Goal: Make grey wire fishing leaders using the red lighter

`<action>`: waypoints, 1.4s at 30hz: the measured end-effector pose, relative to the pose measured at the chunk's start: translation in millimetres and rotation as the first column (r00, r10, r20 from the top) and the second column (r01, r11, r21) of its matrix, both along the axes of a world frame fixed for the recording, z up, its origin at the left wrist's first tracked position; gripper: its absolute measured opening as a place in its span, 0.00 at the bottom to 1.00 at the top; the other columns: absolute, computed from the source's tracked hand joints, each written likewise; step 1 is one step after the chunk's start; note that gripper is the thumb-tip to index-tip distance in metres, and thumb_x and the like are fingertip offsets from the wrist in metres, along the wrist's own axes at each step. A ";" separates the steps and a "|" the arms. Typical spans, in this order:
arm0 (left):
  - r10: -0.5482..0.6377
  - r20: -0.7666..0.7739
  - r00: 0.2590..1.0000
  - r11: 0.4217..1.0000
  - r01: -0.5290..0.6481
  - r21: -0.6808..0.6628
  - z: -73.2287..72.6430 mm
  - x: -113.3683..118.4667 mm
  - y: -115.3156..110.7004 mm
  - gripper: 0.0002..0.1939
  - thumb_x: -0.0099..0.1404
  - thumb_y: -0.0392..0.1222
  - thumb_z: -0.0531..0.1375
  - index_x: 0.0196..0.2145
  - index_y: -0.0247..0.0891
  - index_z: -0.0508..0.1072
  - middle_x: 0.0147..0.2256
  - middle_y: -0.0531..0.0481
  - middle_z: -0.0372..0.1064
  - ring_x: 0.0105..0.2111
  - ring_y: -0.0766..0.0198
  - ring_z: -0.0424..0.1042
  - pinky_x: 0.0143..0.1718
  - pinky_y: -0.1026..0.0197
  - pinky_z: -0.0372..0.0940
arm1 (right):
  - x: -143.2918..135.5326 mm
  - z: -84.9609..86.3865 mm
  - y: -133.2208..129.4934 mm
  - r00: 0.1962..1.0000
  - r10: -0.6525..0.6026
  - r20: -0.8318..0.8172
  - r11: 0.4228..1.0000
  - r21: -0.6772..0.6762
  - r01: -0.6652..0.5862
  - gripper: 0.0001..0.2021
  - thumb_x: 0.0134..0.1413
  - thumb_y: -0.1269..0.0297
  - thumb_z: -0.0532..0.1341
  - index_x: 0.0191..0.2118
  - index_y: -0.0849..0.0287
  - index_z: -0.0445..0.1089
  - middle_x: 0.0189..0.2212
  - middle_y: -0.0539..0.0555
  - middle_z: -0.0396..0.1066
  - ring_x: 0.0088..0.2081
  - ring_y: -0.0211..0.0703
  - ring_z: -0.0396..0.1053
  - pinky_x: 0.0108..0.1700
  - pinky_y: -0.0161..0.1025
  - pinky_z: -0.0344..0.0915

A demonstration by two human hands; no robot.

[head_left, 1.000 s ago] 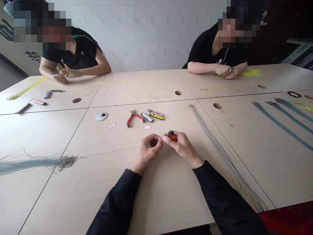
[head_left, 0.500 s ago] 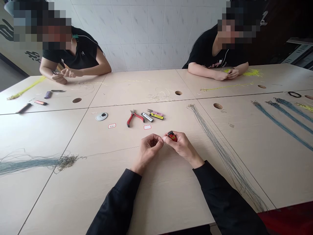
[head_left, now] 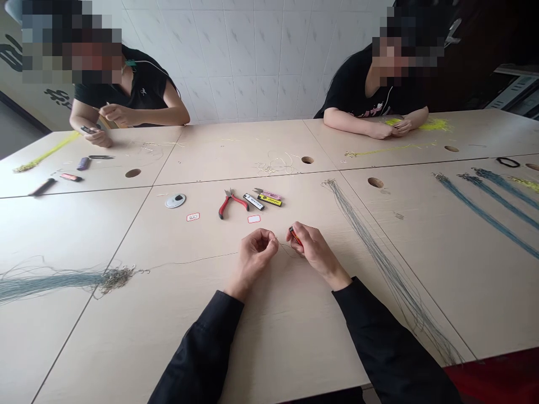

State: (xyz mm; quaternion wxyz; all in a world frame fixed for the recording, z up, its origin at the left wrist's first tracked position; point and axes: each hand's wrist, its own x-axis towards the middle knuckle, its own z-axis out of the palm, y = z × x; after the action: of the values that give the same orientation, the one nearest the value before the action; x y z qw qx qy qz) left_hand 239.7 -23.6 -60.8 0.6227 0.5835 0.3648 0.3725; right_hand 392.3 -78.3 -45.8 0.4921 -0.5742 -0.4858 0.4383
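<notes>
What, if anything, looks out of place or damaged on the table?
Thin pale-yellow thread lies in a loose tangle beside a round hole in the pale wood-look table, untidy compared with the neat blue-grey thread bundles at the picture's right. I see no obvious damage.

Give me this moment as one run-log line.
left hand: pinching thin thread | right hand: gripping red lighter, apart from left hand | table: red-handled pliers, yellow lighter, thread bundles either side
</notes>
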 end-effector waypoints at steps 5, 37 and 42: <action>0.000 0.009 1.000 1.000 0.000 0.014 0.2 0.3 -0.1 0.10 0.61 0.44 0.61 0.30 0.34 0.69 0.26 0.54 0.63 0.25 0.71 0.59 0.27 0.67 0.56 | -0.6 -5.8 1.3 0.981 -0.017 0.191 0.998 0.054 0.006 0.26 0.65 0.45 0.48 0.21 0.59 0.57 0.19 0.47 0.54 0.23 0.34 0.52 0.27 0.36 0.50; -0.007 0.031 0.999 0.998 0.009 -0.057 9.2 -0.9 -0.2 0.10 0.58 0.45 0.64 0.30 0.34 0.72 0.25 0.52 0.66 0.25 0.70 0.62 0.28 0.66 0.57 | -1.3 2.0 1.2 0.998 0.048 0.036 0.999 -0.007 -0.048 0.15 0.56 0.53 0.59 0.28 0.60 0.64 0.22 0.45 0.50 0.24 0.33 0.46 0.25 0.33 0.47; 0.007 0.035 0.999 0.998 -0.005 -0.058 9.6 -0.4 -0.4 0.10 0.58 0.45 0.64 0.30 0.34 0.72 0.26 0.52 0.67 0.25 0.70 0.62 0.28 0.66 0.58 | -1.6 1.2 1.4 0.998 0.060 0.026 0.998 0.003 -0.060 0.14 0.56 0.53 0.59 0.28 0.59 0.64 0.22 0.46 0.52 0.24 0.33 0.47 0.26 0.33 0.48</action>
State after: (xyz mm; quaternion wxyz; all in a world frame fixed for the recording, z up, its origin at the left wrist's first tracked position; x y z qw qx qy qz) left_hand 239.3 -24.0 -51.2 0.6446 0.5575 0.3662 0.3736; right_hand 390.7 -76.9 -44.5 0.4734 -0.5639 -0.5101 0.4445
